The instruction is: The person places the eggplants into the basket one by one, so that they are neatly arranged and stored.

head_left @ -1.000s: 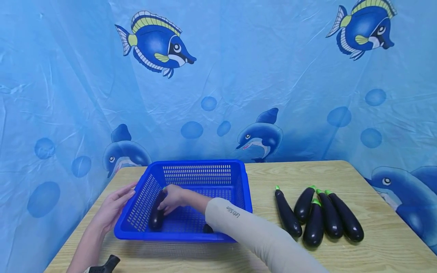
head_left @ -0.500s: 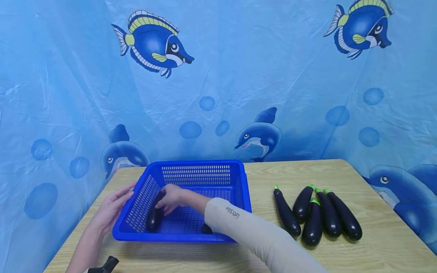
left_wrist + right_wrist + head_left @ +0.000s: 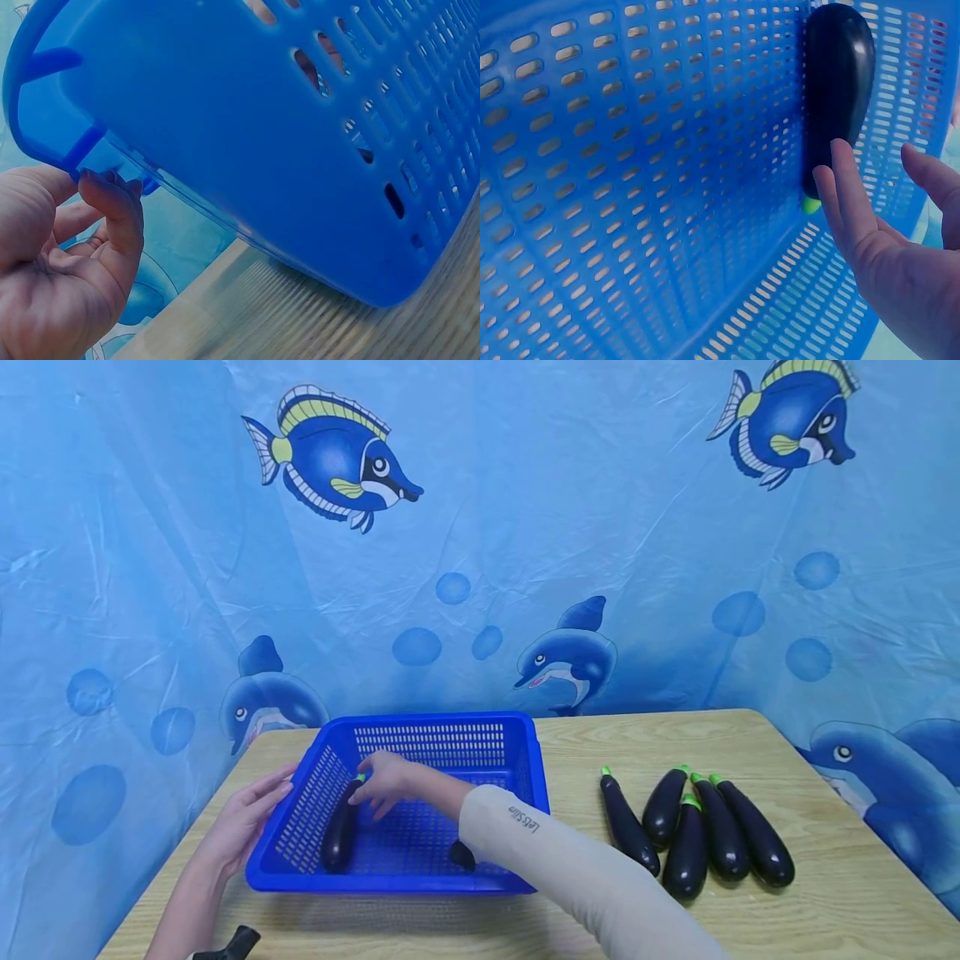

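inside blue basket [image 3: 408, 883], eggplant [image 3: 340, 835] lies along left wall [image 3: 309, 817]. our right hand [image 3: 386, 778]: fingers spread, gripping nothing; brushing stem [image 3: 811, 205] could roll eggplant. our left hand [image 3: 246, 818] pinches left rim [image 3: 277, 827]; uneven pull might tip basket.

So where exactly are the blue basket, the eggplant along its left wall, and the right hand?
Blue basket [image 3: 390, 883]: head view, on its front rim.
Eggplant [image 3: 838, 90]: right wrist view, on its dark body.
Right hand [image 3: 387, 779]: head view, on its back.
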A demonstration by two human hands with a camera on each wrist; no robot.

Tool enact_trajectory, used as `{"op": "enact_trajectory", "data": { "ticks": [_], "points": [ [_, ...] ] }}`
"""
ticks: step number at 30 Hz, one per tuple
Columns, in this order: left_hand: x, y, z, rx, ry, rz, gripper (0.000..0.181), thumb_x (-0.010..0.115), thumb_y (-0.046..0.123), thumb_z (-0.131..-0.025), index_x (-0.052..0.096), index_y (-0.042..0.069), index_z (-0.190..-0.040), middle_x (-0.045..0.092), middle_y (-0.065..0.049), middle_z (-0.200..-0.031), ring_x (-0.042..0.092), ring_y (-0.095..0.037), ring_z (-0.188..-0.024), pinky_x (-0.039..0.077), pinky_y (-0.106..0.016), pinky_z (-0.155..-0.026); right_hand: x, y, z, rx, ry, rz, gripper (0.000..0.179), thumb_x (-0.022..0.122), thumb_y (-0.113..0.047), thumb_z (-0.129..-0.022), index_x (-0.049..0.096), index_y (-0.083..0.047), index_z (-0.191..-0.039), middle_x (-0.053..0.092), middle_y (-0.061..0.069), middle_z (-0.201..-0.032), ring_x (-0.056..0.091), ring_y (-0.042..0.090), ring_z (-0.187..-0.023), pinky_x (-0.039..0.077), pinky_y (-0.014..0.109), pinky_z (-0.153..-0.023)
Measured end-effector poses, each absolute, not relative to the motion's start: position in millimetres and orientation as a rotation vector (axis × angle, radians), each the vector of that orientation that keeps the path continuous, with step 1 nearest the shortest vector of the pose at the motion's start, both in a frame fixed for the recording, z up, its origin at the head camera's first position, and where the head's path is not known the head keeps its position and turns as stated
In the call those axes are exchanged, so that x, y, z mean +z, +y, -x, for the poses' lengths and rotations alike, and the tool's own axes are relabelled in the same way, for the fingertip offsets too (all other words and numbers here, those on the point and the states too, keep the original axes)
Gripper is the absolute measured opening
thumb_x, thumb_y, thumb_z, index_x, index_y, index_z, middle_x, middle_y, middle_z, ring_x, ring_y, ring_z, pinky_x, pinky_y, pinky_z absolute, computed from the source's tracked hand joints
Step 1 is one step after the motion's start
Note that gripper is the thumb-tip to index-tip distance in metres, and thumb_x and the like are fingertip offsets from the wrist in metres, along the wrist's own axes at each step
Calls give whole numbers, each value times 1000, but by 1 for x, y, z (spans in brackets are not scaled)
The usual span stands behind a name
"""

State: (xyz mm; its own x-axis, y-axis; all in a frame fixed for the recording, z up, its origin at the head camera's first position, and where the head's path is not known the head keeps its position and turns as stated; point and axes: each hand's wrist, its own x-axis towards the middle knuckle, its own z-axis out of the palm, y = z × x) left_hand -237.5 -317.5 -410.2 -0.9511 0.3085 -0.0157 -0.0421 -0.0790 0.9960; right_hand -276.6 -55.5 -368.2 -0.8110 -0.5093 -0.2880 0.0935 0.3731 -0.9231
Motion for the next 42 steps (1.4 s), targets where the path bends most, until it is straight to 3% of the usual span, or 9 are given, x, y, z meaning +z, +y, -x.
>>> {"op": "enact_trajectory", "data": {
  "ticks": [6,15,23,28,32,37,42],
  "points": [
    [-410,-317,236,2128,1947,-281,34,43,20,-116,67,42,-126,75,9,-120,74,-13,-104,64,-33,-84,-361,-49,275,-1415,2112,397,59,72,5,-95,48,9,-149,57,33,-142,64,54,-122,63,51,-89],
    [-411,-318,236,2128,1954,-273,34,43,20,-116,67,42,-126,75,9,-120,74,-12,-104,64,-32,-84,-345,-40,270,-1406,2070,480,56,71,6,-96,50,9,-148,69,30,-123,64,54,-120,62,55,-89],
    [-411,-318,236,2136,1949,-293,34,43,19,-116,66,40,-127,75,8,-121,74,-13,-105,63,-32,-84,-331,-27,265,-1400,2084,545,51,70,5,-98,53,7,-146,71,28,-121,66,50,-114,57,61,-96],
    [-411,-318,236,2129,1975,-274,33,43,20,-116,65,41,-127,74,11,-122,73,-11,-106,63,-31,-86,-327,-20,262,-1367,2123,597,48,70,3,-98,56,5,-144,72,26,-121,70,40,-103,60,58,-92],
    [-411,-319,236,2124,1980,-268,32,44,20,-116,65,41,-127,74,11,-122,73,-11,-106,63,-31,-86,-326,-14,259,-1359,2134,635,49,70,2,-98,55,5,-145,71,28,-122,71,40,-104,62,56,-89],
    [-410,-318,236,2126,1976,-275,32,43,20,-116,65,40,-128,74,11,-122,73,-11,-107,63,-31,-86,-323,-5,257,-1331,2166,677,50,71,0,-99,55,5,-146,71,27,-123,72,31,-98,64,52,-84],
    [-409,-318,237,2116,1987,-269,31,44,20,-115,64,40,-129,74,11,-123,73,-11,-107,63,-31,-86,-320,4,255,-1324,2214,698,50,72,-2,-99,56,1,-146,69,26,-126,72,34,-105,64,50,-83]
  ]
}}
